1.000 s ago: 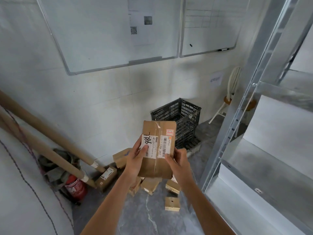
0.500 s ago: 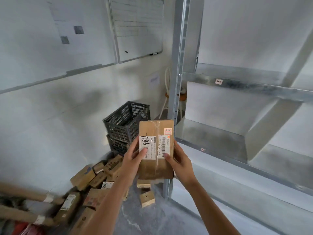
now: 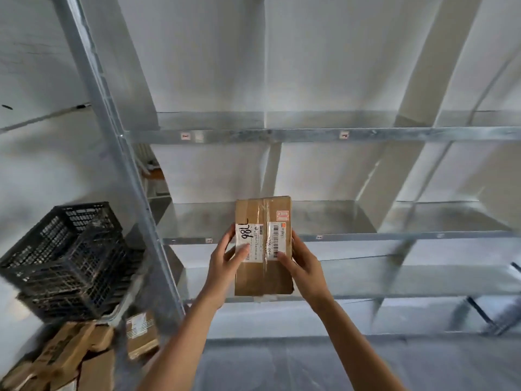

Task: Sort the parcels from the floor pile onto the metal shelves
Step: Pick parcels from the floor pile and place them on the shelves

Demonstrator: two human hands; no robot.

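Metal shelves [image 3: 338, 135]; parcel pile [image 3: 70, 354] on floor [image 3: 267, 368]

White wall [image 3: 42, 170]; black crates [image 3: 64, 258] left; grey floor [image 3: 282, 365].

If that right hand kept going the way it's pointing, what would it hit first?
Probably the metal shelf just behind the parcel that the right hand holds; nothing shows between, though depth is unclear.

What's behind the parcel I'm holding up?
Behind the parcel stand the metal shelves, one shelf's front edge passing at label height. The patch directly behind it is covered and cannot be seen.
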